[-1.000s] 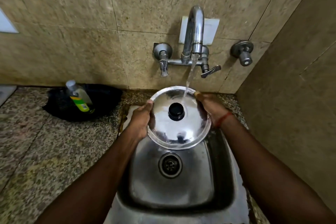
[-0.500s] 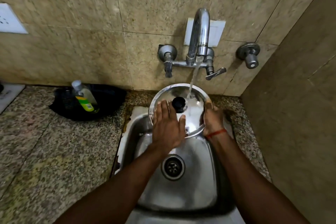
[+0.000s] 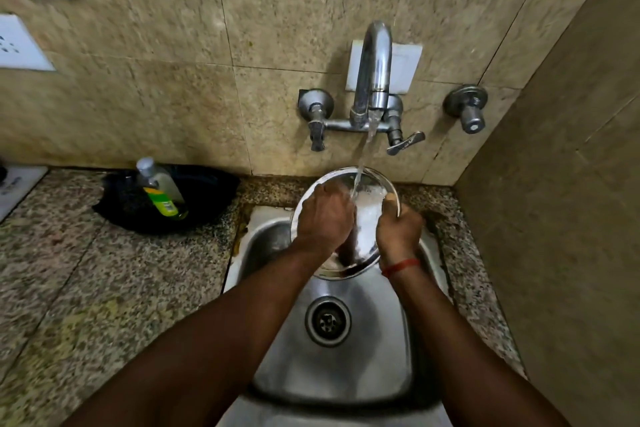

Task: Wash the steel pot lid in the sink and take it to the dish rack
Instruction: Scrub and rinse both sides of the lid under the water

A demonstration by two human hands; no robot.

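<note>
The right hand (image 3: 398, 230) gripped the steel pot lid (image 3: 372, 189) by its rim over the sink (image 3: 346, 374), under running water (image 3: 362, 163). The left hand (image 3: 323, 222) curled its fingers (image 3: 330, 191) across the lid's centre, grasp unclear. Slow turning should rinse evenly.

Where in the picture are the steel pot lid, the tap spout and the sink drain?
steel pot lid (image 3: 375, 187): head view, bare upper face, right of the water stream.
tap spout (image 3: 374, 62): head view, middle of the curved pipe.
sink drain (image 3: 327, 321): head view, centre of the strainer.
</note>
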